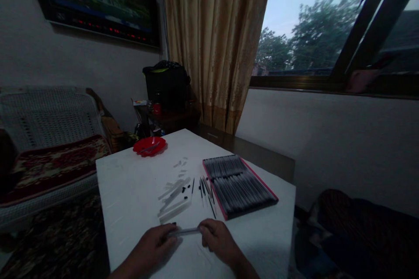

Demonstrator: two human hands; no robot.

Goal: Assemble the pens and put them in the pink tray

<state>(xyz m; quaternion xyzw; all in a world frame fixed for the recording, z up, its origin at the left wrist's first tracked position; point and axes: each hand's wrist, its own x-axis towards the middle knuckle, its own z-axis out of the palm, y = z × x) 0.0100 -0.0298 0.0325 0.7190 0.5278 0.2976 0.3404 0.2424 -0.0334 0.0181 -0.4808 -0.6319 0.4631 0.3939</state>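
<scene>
A thin, greyish see-through tube [187, 231] spans the gap between my two hands, low over the white table. My left hand [156, 243] pinches its left end, beside a small black piece [174, 223]. On the other end, my right hand [218, 239] is closed with thumb and fingers. Several loose translucent strips or tubes [175, 211] lie beyond my left hand, with small black pieces [184, 189] among them. Slim dark and pale sticks [203, 186] lie further right. Beside them rests a shallow pink-edged box [275, 198] packed with rows of grey-black slim items.
The white table [131, 209] carries a red scalloped dish [149, 144] at its far left. A woven seat [52, 109] stands left, and a side table with a black bag [166, 83] behind. Dark fabric [340, 235] is heaped at the right. A curtain [216, 43] hangs by the window.
</scene>
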